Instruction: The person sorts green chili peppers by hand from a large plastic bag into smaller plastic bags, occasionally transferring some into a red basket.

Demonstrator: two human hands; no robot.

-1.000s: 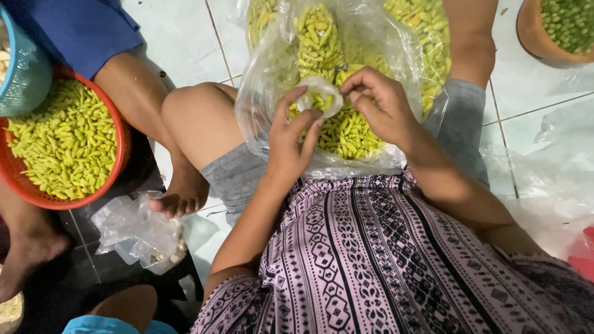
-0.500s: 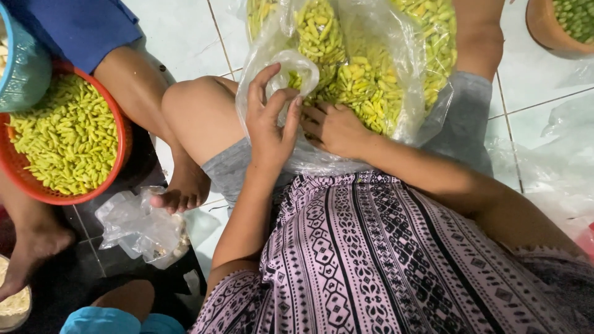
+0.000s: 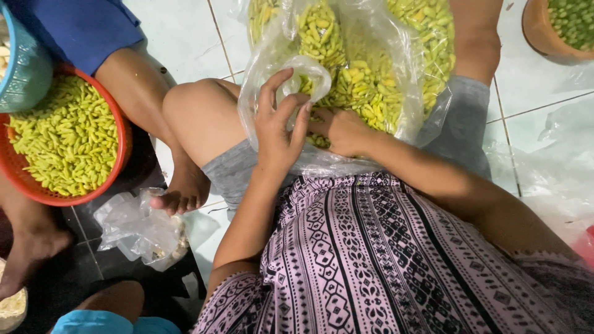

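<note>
A large clear plastic bag (image 3: 396,37) full of yellow-green peppers (image 3: 365,80) lies across my lap. My left hand (image 3: 278,127) grips a small clear bag (image 3: 303,77) by its open rim, thumb and fingers spread on the plastic, holding it up in front of the large bag. My right hand (image 3: 346,133) is lower, just right of the left hand, at the large bag's mouth. Its fingers are curled into the pepper pile, partly hidden behind my left hand.
A red basket (image 3: 120,148) of the same peppers sits at left, with a teal basket (image 3: 28,74) above it. Another person's leg and bare foot (image 3: 182,185) lie between it and my knee. A crumpled plastic bag (image 3: 142,232) is on the floor; a brown bowl (image 3: 538,37) stands top right.
My right hand has dropped from the small bag's rim down into the peppers at the large bag's mouth. My left hand has kept hold of the small bag and lifted it slightly.
</note>
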